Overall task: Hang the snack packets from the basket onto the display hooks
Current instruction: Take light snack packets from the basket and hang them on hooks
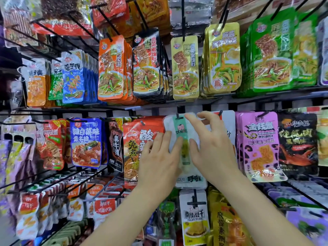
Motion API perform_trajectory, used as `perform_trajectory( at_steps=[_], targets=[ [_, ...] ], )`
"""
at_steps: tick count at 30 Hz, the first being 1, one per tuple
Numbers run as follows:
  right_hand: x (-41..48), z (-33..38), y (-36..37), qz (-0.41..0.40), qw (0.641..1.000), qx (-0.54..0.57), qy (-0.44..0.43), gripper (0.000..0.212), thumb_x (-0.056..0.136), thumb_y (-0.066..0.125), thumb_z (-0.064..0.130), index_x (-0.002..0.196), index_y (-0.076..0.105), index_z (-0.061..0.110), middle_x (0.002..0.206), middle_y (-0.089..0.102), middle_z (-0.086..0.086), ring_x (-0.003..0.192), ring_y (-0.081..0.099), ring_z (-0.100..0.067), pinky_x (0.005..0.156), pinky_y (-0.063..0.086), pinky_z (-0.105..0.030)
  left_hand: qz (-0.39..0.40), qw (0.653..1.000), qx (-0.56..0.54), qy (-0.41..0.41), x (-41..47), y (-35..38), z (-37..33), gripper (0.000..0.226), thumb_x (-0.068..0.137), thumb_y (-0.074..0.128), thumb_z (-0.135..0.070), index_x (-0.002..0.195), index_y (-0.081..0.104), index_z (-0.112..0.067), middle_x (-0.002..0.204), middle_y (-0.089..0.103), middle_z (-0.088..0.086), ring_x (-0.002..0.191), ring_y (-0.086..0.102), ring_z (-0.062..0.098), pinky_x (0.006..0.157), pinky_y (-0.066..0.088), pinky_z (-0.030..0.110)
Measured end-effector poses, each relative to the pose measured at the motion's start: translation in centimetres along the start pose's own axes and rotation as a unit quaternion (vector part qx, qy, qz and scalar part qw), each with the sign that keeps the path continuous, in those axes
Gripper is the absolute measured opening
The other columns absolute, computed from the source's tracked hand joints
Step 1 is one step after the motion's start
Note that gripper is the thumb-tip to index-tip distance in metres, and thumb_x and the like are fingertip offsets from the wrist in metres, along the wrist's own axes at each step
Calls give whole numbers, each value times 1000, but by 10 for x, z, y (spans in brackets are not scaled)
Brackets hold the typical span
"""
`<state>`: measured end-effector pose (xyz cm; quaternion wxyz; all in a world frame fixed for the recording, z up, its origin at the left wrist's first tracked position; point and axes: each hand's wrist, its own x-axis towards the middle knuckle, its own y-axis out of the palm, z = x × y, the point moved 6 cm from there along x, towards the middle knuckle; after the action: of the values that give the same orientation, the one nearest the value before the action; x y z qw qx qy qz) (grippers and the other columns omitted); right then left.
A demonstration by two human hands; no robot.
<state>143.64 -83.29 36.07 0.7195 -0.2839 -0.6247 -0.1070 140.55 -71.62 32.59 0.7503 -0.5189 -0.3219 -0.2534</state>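
Your left hand (159,157) lies against the left side of the white packet (178,128) with the green centre strip, fingers straight and pressing on it, so that grip is open. Your right hand (213,150) rests on the packet's right side, thumb laid on its face and index finger reaching up to its top edge; the other fingers are spread and relaxed, so that grip is open too. The packet hangs on a black display hook (177,115) in the middle row, between an orange-red packet (138,139) on its left and a pink packet (259,144) further right, above a white-and-yellow packet (194,219).
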Motion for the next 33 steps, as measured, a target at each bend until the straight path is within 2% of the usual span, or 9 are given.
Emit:
perform_trajectory(
  at_steps=[2,4,7,9,15,21,26,30,33],
  targets=[
    [-6,-3,4,28,999,17,-6,57,77,68,0,131,56,15,123,51,-10,103,53,-25,75,52,-35,27,1000,-3,-4,-1,4,-2,98,53,81,-60,136,49,-18,142,48,15,129,47,34,102,41,48],
    [-10,-9,16,94,995,-1,11,61,80,65,2,137,52,20,132,47,-9,112,49,-27,82,53,-42,47,999,7,2,-1,6,-6,101,69,66,-68,149,26,-21,157,23,14,143,25,31,114,23,50],
    [-12,-15,30,177,982,-65,21,75,85,64,10,150,30,29,151,28,-7,127,36,-29,94,49,-41,38,999,28,-4,2,8,-7,97,84,49,-68,151,-4,-22,161,-9,8,148,-7,25,117,-3,51],
    [-12,-15,35,197,976,-94,17,82,85,66,12,152,22,29,155,18,-7,130,33,-30,97,45,-38,31,998,47,-3,5,10,-6,96,86,49,-64,150,-7,-19,160,-10,8,148,-8,25,115,-6,52],
    [-14,-18,51,228,966,-121,36,79,89,65,22,150,17,29,156,3,-4,131,36,-33,81,53,-38,57,996,73,-9,10,23,1,92,91,52,-51,148,-12,-17,161,-12,10,148,-8,26,116,-4,54],
    [-19,-18,45,214,972,-79,58,80,89,64,29,151,14,31,156,6,-6,126,44,-30,82,50,-36,54,998,36,1,6,18,1,93,87,55,-55,150,-3,-19,161,-8,8,149,-7,24,117,-6,52],
    [-25,-20,24,185,975,-12,120,68,95,55,32,152,19,22,150,29,-10,116,53,-30,87,46,-36,-25,999,-12,27,-9,7,-2,81,69,74,-40,139,45,-13,148,41,12,139,35,30,112,31,52],
    [-26,-17,16,198,971,-38,127,58,99,46,32,150,22,16,125,59,-8,104,61,-27,76,46,-36,-27,999,-5,17,-18,7,-2,74,68,72,-36,136,49,-16,146,44,12,137,37,30,111,24,53],
    [-34,-13,18,232,965,-31,116,55,101,41,26,152,23,14,102,68,-7,91,63,-26,67,42,-35,-10,1000,4,11,-22,11,-1,72,67,73,-33,133,51,-15,143,47,13,136,40,31,111,24,54]
  ],
)
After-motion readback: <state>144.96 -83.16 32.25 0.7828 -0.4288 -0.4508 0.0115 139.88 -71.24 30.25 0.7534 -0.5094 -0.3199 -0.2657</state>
